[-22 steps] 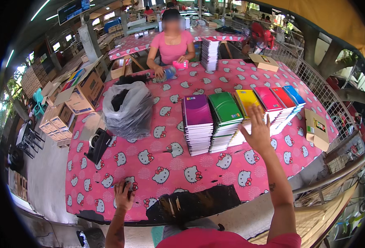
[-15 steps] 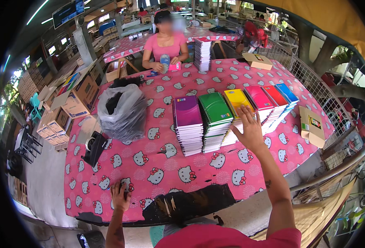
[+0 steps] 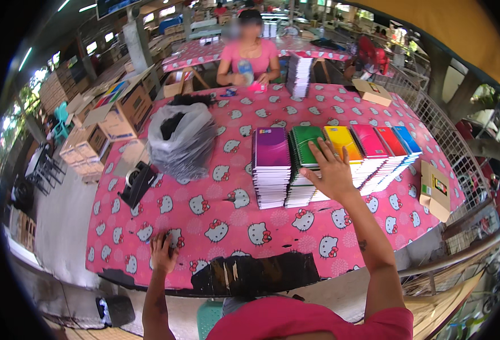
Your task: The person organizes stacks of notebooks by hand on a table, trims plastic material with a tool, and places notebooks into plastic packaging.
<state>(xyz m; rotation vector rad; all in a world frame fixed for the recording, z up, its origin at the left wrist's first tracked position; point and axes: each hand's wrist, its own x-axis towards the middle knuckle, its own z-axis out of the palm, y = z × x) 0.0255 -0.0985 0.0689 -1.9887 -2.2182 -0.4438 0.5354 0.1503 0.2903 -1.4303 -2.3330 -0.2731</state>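
Several tall stacks of spiral notebooks stand in a row on the pink cat-patterned tablecloth point(image 3: 261, 233). From left to right their top covers are purple point(image 3: 271, 148), green point(image 3: 305, 136), yellow point(image 3: 339, 136), pink point(image 3: 370, 141), red point(image 3: 391, 141) and blue point(image 3: 408, 139). My right hand point(image 3: 332, 173) reaches over the green and yellow stacks, fingers spread, fingertips at the green cover's right edge. It holds nothing and hides the front of the yellow stack. Flat near the table's front left edge lies my left hand point(image 3: 164, 252), empty, fingers apart.
Left of the stacks sits a grey plastic bag point(image 3: 183, 148) with dark contents, beside a black tape dispenser point(image 3: 137, 186). Cardboard boxes point(image 3: 128, 116) stand past the left edge. A small open carton point(image 3: 434, 191) lies at right. Across the table, a person in pink sits by another notebook stack point(image 3: 299, 76).
My right hand has shifted left from the yellow stack toward the green one. My left hand stays on the table. The whole view has tilted slightly.
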